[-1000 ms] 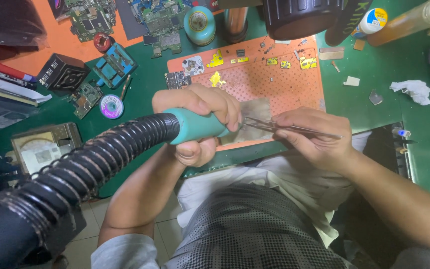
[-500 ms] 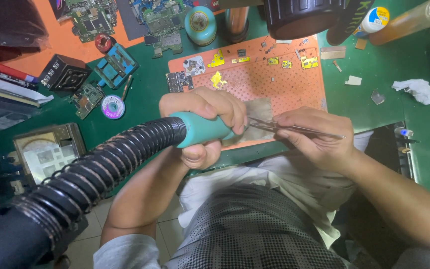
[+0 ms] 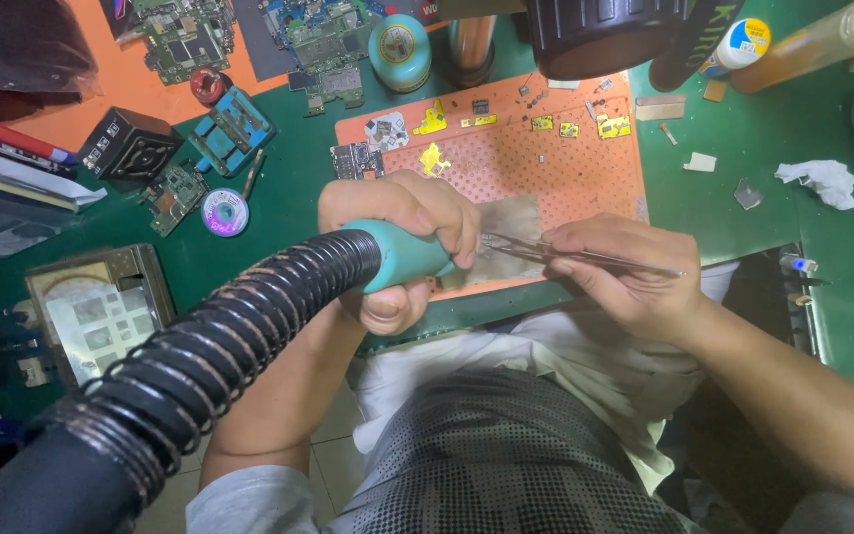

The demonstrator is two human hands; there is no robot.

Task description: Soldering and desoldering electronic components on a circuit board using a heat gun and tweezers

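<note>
My left hand (image 3: 399, 242) grips the teal handle of a hot-air tool (image 3: 402, 259), whose black ribbed hose (image 3: 200, 366) runs down toward the lower left. Its nozzle end is hidden behind my fingers. My right hand (image 3: 635, 277) pinches thin metal tweezers (image 3: 555, 255), with the tips pointing left toward the tool's end. Both meet over a worn grey patch (image 3: 511, 227) on an orange perforated work mat (image 3: 546, 158). Whatever the tweezers hold is too small to see.
Small yellow and dark parts (image 3: 434, 158) lie on the mat's far side. Circuit boards (image 3: 308, 40), a teal round tin (image 3: 399, 49), a blue jig (image 3: 231, 129), a solder wick spool (image 3: 224, 212) and a black block (image 3: 130, 148) sit on the green bench (image 3: 724, 218). A crumpled tissue (image 3: 822, 180) lies at right.
Both hands stay together over the mat. The hose has shifted slightly to the right and the view has drifted a little; the tweezers stay in place.
</note>
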